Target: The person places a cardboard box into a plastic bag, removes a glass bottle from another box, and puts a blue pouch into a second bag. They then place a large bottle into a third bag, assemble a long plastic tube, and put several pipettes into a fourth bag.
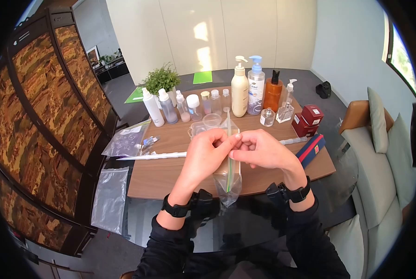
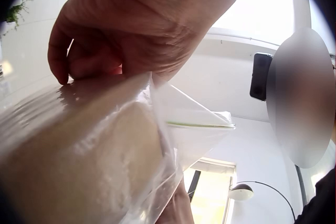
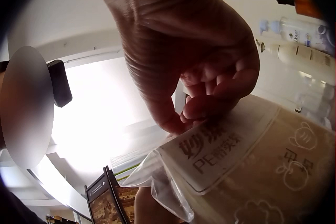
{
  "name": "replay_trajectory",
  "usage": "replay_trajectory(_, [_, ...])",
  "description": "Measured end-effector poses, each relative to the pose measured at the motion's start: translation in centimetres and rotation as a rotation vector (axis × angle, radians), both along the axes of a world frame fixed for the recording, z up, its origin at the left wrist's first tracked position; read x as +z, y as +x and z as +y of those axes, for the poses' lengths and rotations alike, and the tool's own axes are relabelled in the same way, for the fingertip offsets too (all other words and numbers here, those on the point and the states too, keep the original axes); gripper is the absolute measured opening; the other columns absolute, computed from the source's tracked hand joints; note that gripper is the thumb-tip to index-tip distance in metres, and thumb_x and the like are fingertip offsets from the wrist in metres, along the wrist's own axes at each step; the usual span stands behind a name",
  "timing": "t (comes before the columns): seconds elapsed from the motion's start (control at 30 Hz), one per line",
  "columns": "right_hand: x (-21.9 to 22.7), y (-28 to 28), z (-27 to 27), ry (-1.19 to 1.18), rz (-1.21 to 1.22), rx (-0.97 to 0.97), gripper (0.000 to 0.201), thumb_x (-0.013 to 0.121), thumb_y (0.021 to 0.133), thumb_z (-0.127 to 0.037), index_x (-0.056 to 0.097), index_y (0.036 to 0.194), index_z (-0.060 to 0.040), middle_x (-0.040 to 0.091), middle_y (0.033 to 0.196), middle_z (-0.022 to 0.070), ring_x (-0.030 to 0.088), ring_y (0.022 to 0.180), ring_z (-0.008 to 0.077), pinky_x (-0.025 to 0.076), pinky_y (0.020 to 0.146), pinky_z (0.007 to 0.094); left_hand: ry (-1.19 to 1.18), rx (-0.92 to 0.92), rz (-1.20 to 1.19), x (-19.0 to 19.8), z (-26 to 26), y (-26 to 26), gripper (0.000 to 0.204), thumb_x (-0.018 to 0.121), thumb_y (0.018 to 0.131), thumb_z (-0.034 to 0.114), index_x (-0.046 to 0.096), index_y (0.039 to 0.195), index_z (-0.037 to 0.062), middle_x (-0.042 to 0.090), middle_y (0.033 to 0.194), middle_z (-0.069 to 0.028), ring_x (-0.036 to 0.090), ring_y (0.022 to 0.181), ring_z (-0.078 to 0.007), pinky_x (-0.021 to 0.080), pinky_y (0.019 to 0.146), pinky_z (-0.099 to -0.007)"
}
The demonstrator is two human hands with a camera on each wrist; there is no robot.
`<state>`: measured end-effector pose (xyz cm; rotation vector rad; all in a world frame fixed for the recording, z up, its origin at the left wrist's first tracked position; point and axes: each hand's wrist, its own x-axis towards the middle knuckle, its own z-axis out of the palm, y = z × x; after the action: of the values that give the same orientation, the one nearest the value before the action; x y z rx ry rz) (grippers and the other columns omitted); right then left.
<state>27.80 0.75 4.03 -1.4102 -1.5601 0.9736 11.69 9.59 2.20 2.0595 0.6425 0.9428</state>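
Preferably, the clear plastic bag (image 1: 235,189), its green-striped seal (image 1: 229,180) pinched by left hand (image 1: 206,156) and right hand (image 1: 264,151), is held taut and straight.

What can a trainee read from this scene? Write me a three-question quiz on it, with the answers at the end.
1. Which part of what object do the left hand and the right hand pinch?

2. True or false: in the head view, the dark red boxes stand to the right of the plant.

3. Which bottle has a light blue pump?
A) the cream bottle
B) the Dove bottle
C) the amber bottle

Key:
1. The zip edge of the clear zip bag.
2. True.
3. B.
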Motion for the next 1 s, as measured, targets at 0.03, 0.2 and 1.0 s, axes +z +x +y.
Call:
replay_trajectory(0.03, [-0.1,0.0,0.1,-0.009,0.039,-0.004,0.021,0.067,0.087,-0.024,0.067,0.087,-0.0028,0.058,0.065,-0.0003,0.052,0.053,0.0067,0.043,0.051,0.0230,0.001,0.003,0.005,0.0,0.0,0.0,0.043,0.068,0.089,0.032,0.055,0.063,0.0005,0.047,0.052,-0.0040,0.039,0.051,-0.0113,0.034,0.048,-0.0309])
replay_trajectory(0.2, [-1.0,0.3,0.7,0.015,0.192,0.024,0.019,0.060,0.090,-0.019,0.066,0.084,-0.0021,0.061,0.070,0.0003,0.052,0.053,0.0059,0.043,0.050,0.0215,-0.023,0.001,-0.029,-0.1,0.0,0.0,0.042,0.066,0.091,0.030,0.054,0.064,0.0002,0.045,0.053,-0.0019,0.038,0.053,-0.0091,0.033,0.048,-0.0298])
replay_trajectory(1.0, [-1.7,2.0,1.0,0.168,0.682,-0.182,0.015,0.054,0.085,-0.015,0.057,0.072,-0.0066,0.045,0.059,-0.0021,0.046,0.049,0.0095,0.041,0.047,0.0238,-0.324,-0.083,-0.276,1.5,1.8,-2.9,0.034,0.063,0.093,0.019,0.049,0.064,0.0089,0.045,0.055,0.0070,0.041,0.045,-0.0031,0.031,0.043,-0.0203])
